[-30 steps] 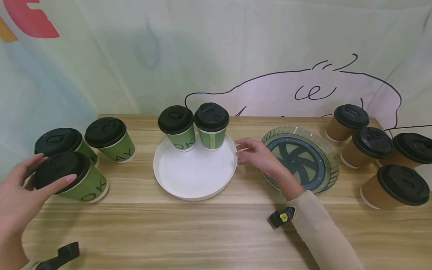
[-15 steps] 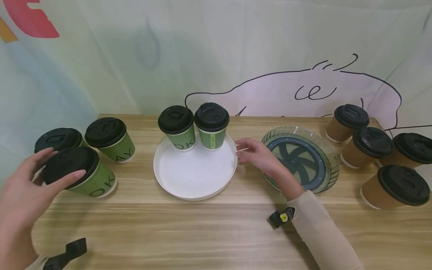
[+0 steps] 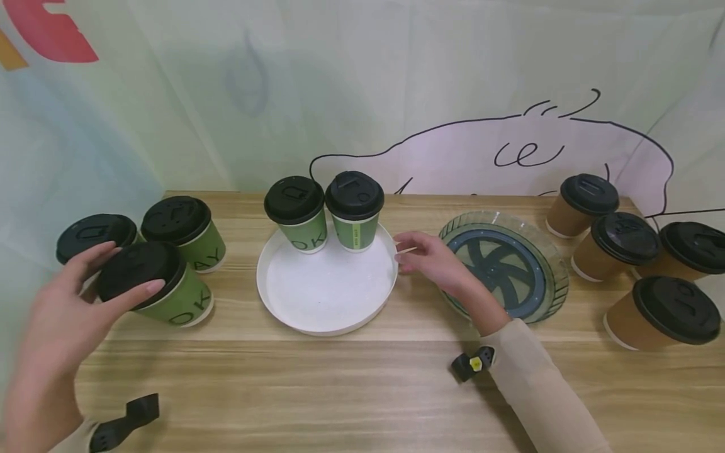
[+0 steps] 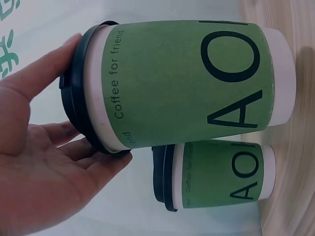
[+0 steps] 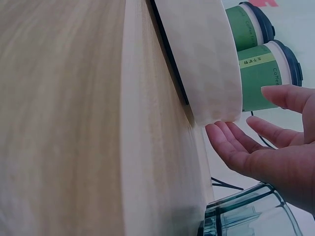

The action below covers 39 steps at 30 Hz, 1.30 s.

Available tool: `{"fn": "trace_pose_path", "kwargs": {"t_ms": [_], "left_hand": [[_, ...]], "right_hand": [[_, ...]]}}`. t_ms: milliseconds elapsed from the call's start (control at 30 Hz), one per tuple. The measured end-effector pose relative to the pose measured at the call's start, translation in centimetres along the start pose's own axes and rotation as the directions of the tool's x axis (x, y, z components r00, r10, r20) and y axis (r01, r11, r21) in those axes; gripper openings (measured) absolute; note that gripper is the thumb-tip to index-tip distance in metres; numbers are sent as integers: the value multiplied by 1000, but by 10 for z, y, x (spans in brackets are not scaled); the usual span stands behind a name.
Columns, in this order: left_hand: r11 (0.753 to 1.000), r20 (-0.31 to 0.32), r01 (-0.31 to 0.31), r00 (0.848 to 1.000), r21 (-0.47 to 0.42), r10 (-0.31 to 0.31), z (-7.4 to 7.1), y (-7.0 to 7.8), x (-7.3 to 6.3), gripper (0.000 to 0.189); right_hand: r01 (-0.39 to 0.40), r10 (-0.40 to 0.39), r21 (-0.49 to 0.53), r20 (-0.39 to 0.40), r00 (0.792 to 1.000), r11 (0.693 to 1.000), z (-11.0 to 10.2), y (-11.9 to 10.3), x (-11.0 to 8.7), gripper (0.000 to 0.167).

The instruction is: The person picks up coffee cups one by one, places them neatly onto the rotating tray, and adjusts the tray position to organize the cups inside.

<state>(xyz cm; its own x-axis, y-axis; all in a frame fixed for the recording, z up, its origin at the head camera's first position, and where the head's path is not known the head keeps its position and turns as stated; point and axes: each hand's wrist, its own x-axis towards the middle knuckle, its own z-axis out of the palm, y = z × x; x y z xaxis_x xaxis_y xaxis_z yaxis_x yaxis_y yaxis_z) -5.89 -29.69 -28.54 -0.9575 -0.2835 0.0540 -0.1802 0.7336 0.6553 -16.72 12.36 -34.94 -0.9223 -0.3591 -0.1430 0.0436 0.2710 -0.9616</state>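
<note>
My left hand (image 3: pixel 68 314) grips a green paper coffee cup (image 3: pixel 184 299) by its black lid, thumb on one side and fingers on the other. In the left wrist view this cup (image 4: pixel 187 81) hangs close over the table, with a second green cup (image 4: pixel 221 174) beyond it. My right hand (image 3: pixel 430 261) is at the right rim of a round white tray (image 3: pixel 323 296); in the right wrist view its fingertips (image 5: pixel 216 130) touch the tray's side wall. Two green lidded cups, one left (image 3: pixel 303 229) and one right (image 3: pixel 357 229), stand at the tray's back.
Two more green cups, one at the far left (image 3: pixel 96 236) and one nearer the tray (image 3: pixel 189 233), stand on the wooden table (image 3: pixel 317 396). A clear glass dish (image 3: pixel 498 270) lies by my right forearm. Several brown lidded cups (image 3: pixel 657 314) stand at the right.
My left hand has carried the green cup right and slightly back, closer to the tray. The right hand and the tray have stayed in place.
</note>
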Motion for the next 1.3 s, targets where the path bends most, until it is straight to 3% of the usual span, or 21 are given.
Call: {"fn": "trace_pose_path", "kwargs": {"t_ms": [133, 200, 433, 533, 800, 1300], "left_hand": [[1000, 5, -24, 1000, 6, 24, 5, -22, 15, 90], [1000, 6, -29, 1000, 10, 29, 7, -25, 18, 90], [999, 38, -47, 998, -15, 48, 4, 22, 5, 87], [998, 45, -60, 997, -35, 61, 4, 34, 1, 86], [995, 13, -84, 996, -58, 85, 6, 48, 4, 82], [987, 48, -133, 989, -92, 138, 10, 68, 8, 81]], "right_hand": [[-7, 7, -1, -5, 1000, 1000, 0, 1, 1, 43], [-8, 8, -2, -7, 1000, 1000, 0, 1, 2, 43], [5, -5, 12, 0, 1000, 1000, 0, 0, 2, 43], [12, -12, 8, 2, 1000, 1000, -1, 2, 2, 44], [5, -5, 14, -1, 1000, 1000, 0, 1, 2, 43], [9, -9, 11, 3, 1000, 1000, -1, 2, 1, 43]]}}
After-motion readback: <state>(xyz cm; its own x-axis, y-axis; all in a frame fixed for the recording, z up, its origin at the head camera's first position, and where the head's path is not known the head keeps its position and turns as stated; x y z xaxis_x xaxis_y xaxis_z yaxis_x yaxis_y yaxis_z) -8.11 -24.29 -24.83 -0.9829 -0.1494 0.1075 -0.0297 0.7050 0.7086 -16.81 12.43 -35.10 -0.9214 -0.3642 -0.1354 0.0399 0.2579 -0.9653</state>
